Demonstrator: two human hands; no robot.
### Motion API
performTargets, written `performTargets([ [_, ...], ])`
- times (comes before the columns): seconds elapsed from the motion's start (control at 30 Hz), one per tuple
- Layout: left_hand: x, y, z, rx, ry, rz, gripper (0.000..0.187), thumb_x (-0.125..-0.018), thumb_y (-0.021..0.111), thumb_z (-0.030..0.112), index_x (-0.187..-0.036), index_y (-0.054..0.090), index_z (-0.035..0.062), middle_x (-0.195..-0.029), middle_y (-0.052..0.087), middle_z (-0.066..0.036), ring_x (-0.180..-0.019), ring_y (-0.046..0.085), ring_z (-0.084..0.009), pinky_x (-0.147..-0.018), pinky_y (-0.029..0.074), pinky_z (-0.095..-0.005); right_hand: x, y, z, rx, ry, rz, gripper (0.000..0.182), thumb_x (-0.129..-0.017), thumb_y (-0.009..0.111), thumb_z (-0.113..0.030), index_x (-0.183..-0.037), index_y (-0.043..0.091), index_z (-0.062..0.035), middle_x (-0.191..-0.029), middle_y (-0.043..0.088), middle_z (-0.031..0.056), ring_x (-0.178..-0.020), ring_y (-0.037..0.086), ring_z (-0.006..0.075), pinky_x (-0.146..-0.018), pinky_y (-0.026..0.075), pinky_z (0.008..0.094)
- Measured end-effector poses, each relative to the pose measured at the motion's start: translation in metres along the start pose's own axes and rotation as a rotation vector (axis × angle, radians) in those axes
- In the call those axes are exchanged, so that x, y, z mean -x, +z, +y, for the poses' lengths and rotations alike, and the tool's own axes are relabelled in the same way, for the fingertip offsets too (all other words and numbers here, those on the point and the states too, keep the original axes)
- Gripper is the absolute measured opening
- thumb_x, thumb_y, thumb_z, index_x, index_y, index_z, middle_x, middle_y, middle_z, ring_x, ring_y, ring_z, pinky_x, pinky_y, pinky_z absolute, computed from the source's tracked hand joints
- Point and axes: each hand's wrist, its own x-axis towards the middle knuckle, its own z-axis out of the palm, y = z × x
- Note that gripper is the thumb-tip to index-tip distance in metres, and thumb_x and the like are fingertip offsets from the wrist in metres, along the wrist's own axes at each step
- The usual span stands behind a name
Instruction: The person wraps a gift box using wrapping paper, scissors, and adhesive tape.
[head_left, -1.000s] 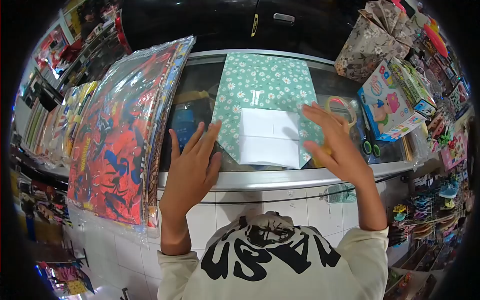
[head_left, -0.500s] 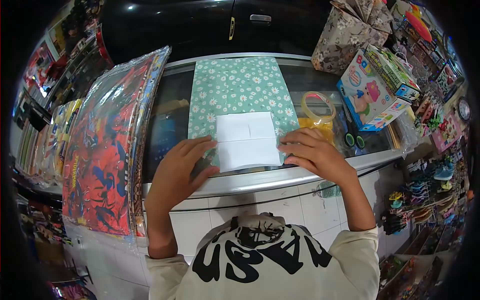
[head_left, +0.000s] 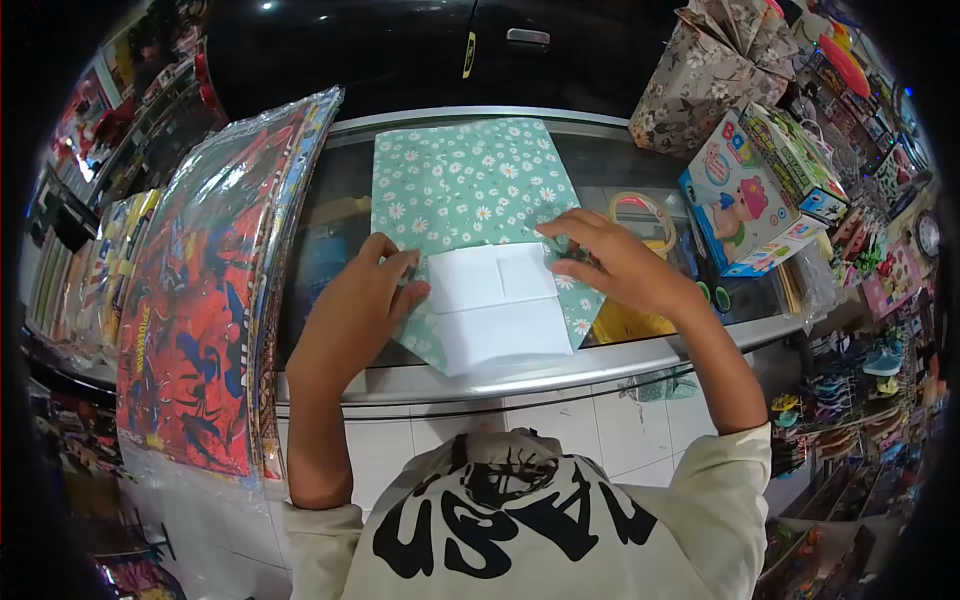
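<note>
A green daisy-patterned paper sheet [head_left: 470, 180] lies over the glass counter, reaching down to its metal front edge. On its near part sits a white folded panel [head_left: 505, 330], marked by a crosswise crease and a short line running up from it. My left hand [head_left: 355, 310] is at the panel's left edge, fingers bent and thumb apart from them. By the panel's upper right corner, my right hand [head_left: 625, 265] has its fingers stretched over the green paper, thumb apart and close to the white edge.
Plastic-wrapped printed packs [head_left: 200, 330] stand at the left. A toy box [head_left: 735, 200] and a floral paper bag [head_left: 690, 85] occupy the right. Between them and the sheet are a tape roll [head_left: 665, 210] and green-handled scissors [head_left: 721, 297], partly behind my right arm.
The white panel has shifted toward me, and the green sheet's lower sides now spread out beside it. My right hand has moved up from the panel's right side to its upper corner.
</note>
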Motion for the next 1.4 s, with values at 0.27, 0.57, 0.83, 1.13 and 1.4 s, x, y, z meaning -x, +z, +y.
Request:
performTargets([
  [0.27, -0.014, -0.003, -0.006, 0.226, 0.0, -0.088, 0.026, -0.08, 0.073, 0.006, -0.102, 0.058, 0.0012, -0.093, 0.059, -0.01, -0.077, 0.059, -0.0229, -0.071, 0.05, -0.0342, -0.026, -0.015, 0.007, -0.077, 0.1, -0.285, 0.034, -0.081, 0.074, -0.009, -0.111, 0.058, -0.0041, -0.098, 0.058, 0.0062, -0.085, 0.058, 0.016, -0.071, 0.047, 0.0301],
  [0.57, -0.013, 0.001, -0.003, 0.234, 0.13, 0.004, 0.024, -0.077, 0.071, -0.003, -0.097, 0.06, 0.0029, -0.092, 0.059, -0.008, -0.078, 0.06, -0.0235, -0.069, 0.05, -0.0345, -0.022, -0.015, -0.015, -0.166, 0.189, -0.24, 0.021, -0.08, 0.071, 0.0, -0.091, 0.053, -0.0036, -0.09, 0.058, 0.0059, -0.085, 0.057, 0.0186, -0.07, 0.046, 0.0322],
  [0.83, -0.001, 0.001, 0.014, 0.083, 0.174, 0.138, 0.02, -0.073, 0.075, 0.002, -0.093, 0.073, 0.0047, -0.087, 0.065, -0.009, -0.081, 0.064, -0.0264, -0.072, 0.052, -0.0348, 0.005, 0.003, -0.018, -0.064, -0.106, 0.021, 0.019, -0.08, 0.067, 0.001, -0.094, 0.056, -0.0039, -0.092, 0.061, 0.0096, -0.089, 0.058, 0.0294, -0.078, 0.048, 0.0394],
  [1.13, 0.0, 0.002, 0.013, 0.044, 0.225, 0.107, 0.021, -0.075, 0.076, 0.014, -0.095, 0.073, 0.0065, -0.089, 0.064, -0.007, -0.078, 0.063, -0.0248, -0.068, 0.052, -0.036, 0.016, 0.003, -0.014, 0.032, -0.214, 0.03, 0.029, -0.076, 0.069, 0.0, -0.105, 0.066, -0.0037, -0.109, 0.064, 0.0066, -0.095, 0.059, 0.026, -0.082, 0.051, 0.0351],
  [1.4, 0.009, 0.005, 0.022, 0.053, 0.151, 0.079, 0.033, -0.072, 0.078, 0.007, -0.105, 0.073, 0.012, -0.097, 0.063, -0.005, -0.08, 0.063, -0.0227, -0.07, 0.053, -0.0335, 0.023, 0.005, -0.012, 0.075, -0.253, -0.086, 0.039, -0.069, 0.07, 0.0, -0.108, 0.067, -0.0036, -0.125, 0.062, 0.0044, -0.105, 0.057, 0.0244, -0.088, 0.05, 0.035],
])
